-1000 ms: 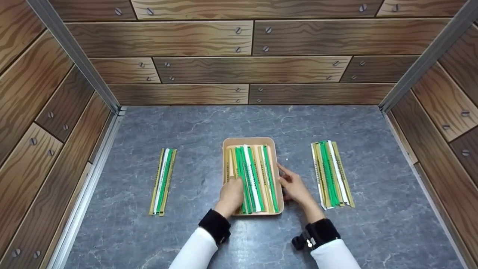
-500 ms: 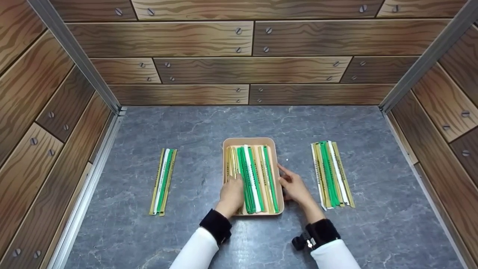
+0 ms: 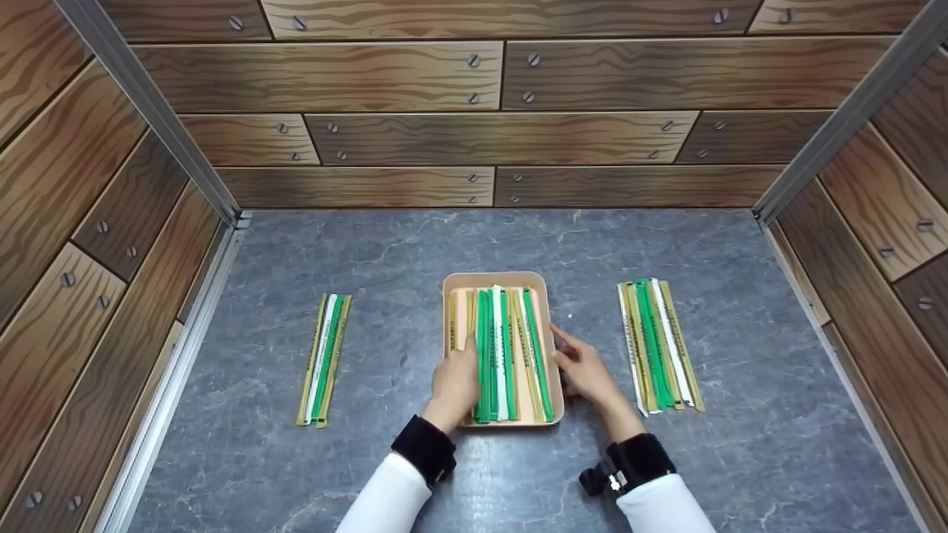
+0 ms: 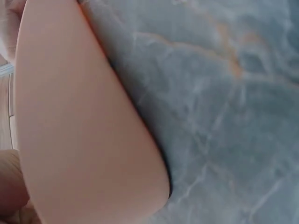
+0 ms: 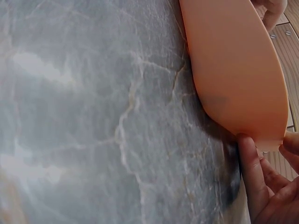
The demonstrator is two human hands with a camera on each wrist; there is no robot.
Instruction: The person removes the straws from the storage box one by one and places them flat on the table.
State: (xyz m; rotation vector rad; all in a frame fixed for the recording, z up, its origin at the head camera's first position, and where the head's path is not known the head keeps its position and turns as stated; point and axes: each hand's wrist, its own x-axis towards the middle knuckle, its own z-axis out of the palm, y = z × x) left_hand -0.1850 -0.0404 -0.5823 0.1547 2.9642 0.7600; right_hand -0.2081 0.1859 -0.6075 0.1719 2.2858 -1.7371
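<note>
A peach-coloured tray (image 3: 495,280) holds a row of long, thin printed stick packets (image 3: 501,348) in green, white and gold. My left hand (image 3: 455,379) reaches into its left part. The fingertips lie beside a gold stick packet (image 3: 471,311) next to the green ones; I cannot tell whether they pinch it. In the left wrist view the tray wall (image 4: 84,121) covers most of that hand. My right hand (image 3: 585,371) holds the tray's right side. In the right wrist view one finger (image 5: 247,154) presses the wall's lower edge, and another digit touches the rim.
A narrow row of stick packets (image 3: 324,360) lies on the grey marbled table (image 3: 400,244) at left. A wider row of similar packets (image 3: 659,346) lies at right. Wood-patterned walls (image 3: 400,137) enclose the back and sides.
The green and white stick packets have shifted and straightened, and the gold one beside my left fingers has moved right against them. My left hand has turned slightly. The right hand has stayed put.
</note>
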